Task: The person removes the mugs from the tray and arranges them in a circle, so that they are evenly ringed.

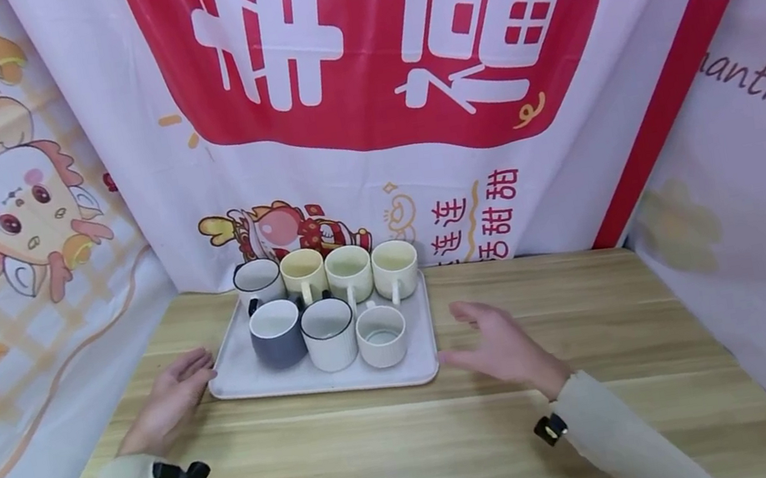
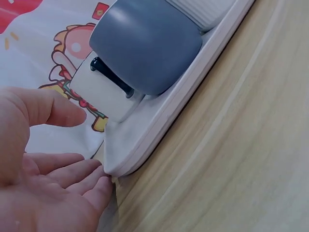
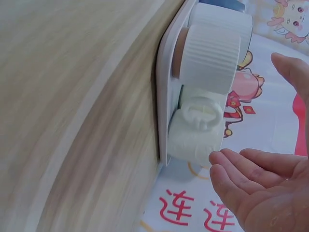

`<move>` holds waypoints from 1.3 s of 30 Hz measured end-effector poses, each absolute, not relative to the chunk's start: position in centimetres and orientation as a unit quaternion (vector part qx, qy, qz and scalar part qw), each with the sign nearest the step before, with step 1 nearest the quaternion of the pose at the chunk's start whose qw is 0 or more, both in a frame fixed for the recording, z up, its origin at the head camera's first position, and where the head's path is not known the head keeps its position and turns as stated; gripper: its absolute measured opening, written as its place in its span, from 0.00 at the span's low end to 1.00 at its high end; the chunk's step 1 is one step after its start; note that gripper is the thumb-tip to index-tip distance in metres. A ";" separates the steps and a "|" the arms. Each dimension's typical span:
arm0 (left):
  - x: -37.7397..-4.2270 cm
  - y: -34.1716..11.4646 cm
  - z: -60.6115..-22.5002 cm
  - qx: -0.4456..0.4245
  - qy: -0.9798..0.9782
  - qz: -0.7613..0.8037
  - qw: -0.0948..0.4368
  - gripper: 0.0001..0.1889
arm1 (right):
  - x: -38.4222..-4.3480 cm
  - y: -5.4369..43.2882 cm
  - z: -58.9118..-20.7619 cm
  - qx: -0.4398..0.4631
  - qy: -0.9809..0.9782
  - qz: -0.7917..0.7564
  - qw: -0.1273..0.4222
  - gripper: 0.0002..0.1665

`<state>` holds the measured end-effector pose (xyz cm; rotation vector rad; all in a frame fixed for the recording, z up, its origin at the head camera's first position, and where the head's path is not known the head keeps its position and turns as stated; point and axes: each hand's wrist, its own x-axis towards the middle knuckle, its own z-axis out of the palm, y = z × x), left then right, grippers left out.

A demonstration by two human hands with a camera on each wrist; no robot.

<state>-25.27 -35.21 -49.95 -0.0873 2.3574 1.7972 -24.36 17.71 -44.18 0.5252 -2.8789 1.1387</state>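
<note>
A white tray (image 1: 255,383) near the back of the table carries several mugs in two rows. The back row has a white mug with a black rim (image 1: 257,277), a yellow mug (image 1: 302,266) and two pale cream-green ones. In front stand a blue-grey mug (image 1: 278,337), a ribbed white mug with a dark rim (image 1: 329,337) and a small ribbed cream cup (image 1: 382,336). My left hand (image 1: 177,396) is at the tray's left edge, its fingertips right at the corner in the left wrist view. To the right of the tray, my right hand (image 1: 495,343) stands apart with fingers extended, holding nothing.
The wooden table (image 1: 360,463) stretches in front of the tray and to its right. A printed white curtain (image 1: 366,140) with a red panel hangs right behind the mugs. Patterned cloths hang along the left and right sides.
</note>
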 end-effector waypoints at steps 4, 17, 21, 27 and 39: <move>-25.5 -35.2 -50.3 -0.021 0.752 0.652 0.097 0.40 | -25.1 16.1 -44.3 0.171 -0.913 0.370 -0.003 0.57; -25.4 -36.9 -51.8 0.078 0.726 0.675 0.104 0.43 | -26.8 11.8 -45.6 0.184 -0.901 0.393 0.000 0.52; -25.4 -36.8 -51.8 0.077 0.731 0.670 0.105 0.45 | -27.2 11.1 -46.3 0.184 -0.899 0.396 0.003 0.52; -25.3 -36.8 -51.7 0.071 0.729 0.672 0.110 0.46 | -27.8 9.9 -46.9 0.199 -0.890 0.409 0.030 0.46; -25.4 -36.7 -52.0 0.084 0.725 0.676 0.104 0.46 | -28.1 7.5 -47.1 0.178 -0.898 0.394 0.075 0.43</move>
